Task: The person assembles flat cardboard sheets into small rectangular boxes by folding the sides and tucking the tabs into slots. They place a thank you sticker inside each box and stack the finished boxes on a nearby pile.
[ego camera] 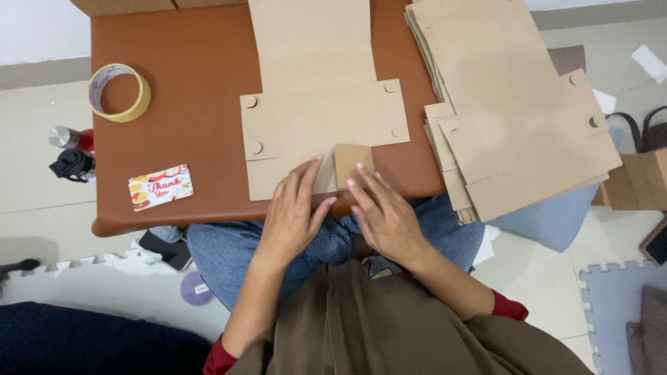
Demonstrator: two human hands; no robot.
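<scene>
Head view, looking down on a low brown table [187,76] with the person seated at its near edge, knees in blue jeans under the rim.

A flat, unfolded cardboard box blank [316,104] lies at table centre. Its long axis runs away from the person, from the near edge to the far edge of the table and out of frame at the top. A wider cross panel sits across the middle, with small round tab cuts at its corners. The narrow near end points toward the person.

Left hand [295,212]: flat, palm down, fingers spread and pressing on the near end of the blank, index fingertip reaching up onto the panel. Nothing gripped.

Right hand [385,212]: also flat and open, fingers laid over the near edge just right of the left hand. Its fingertips touch a small square cardboard flap [353,163] at the blank's near right corner. I cannot tell whether the flap is folded up or lying flat. The two hands sit close together, thumbs nearly meeting, neither closed on anything.

Right of the blank, well apart from both hands: a stack of cardboard blanks [514,111], fanned, overhanging the table's right edge.

Left side of table: a roll of tape [119,92] lying flat, and near the front left corner a small printed card [160,187].

On the floor beside the left knee, a phone [165,248].
</scene>
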